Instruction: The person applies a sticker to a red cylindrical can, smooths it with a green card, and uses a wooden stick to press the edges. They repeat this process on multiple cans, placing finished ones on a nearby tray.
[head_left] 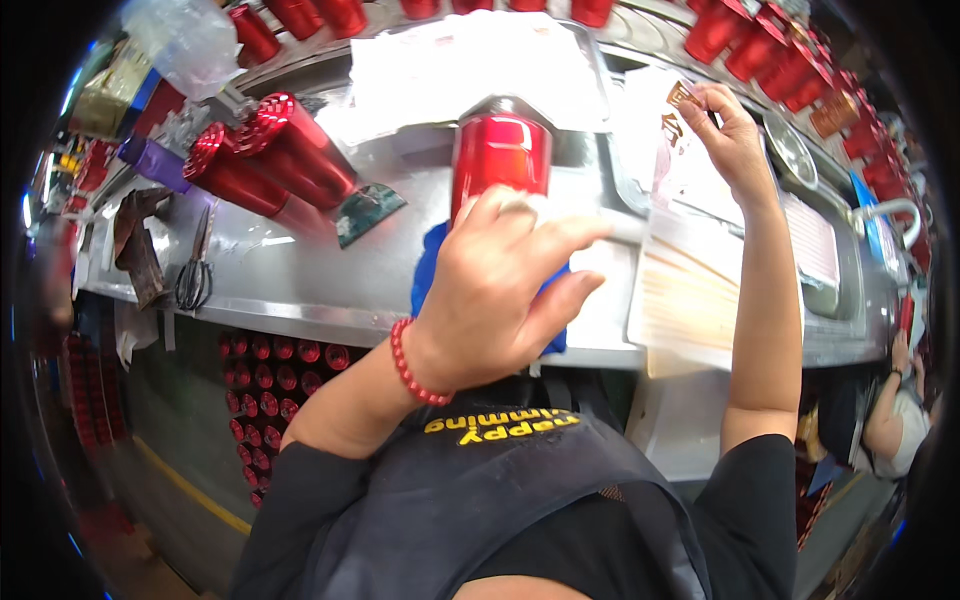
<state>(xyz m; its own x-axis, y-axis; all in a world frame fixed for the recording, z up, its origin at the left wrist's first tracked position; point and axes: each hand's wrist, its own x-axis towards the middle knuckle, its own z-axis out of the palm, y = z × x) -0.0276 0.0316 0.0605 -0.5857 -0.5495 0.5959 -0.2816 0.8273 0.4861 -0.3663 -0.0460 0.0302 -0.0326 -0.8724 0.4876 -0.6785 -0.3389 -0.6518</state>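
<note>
A shiny red metal cup (503, 150) lies on a blue cloth (428, 270) on the metal bench in front of me. My left hand (495, 285), wearing a red bead bracelet (402, 362), is over the cup's near end. Its thumb and index finger stretch to the right; the other fingers curl around a blurred whitish thing (535, 207) I cannot make out. Farther right, my right hand (730, 135) pinches the upper edge of a pale sheet with brown printed characters (672, 125). Parts of the cup and cloth are hidden by my left hand.
Two red tumblers (290, 150) lie at left beside a dark green card (368, 212). Scissors (196, 270) and a brown strip (140, 245) are near the left edge. White sheets (440, 70) cover the back; a tray of thin sticks (690, 290) stands right. Another person (895, 425) is far right.
</note>
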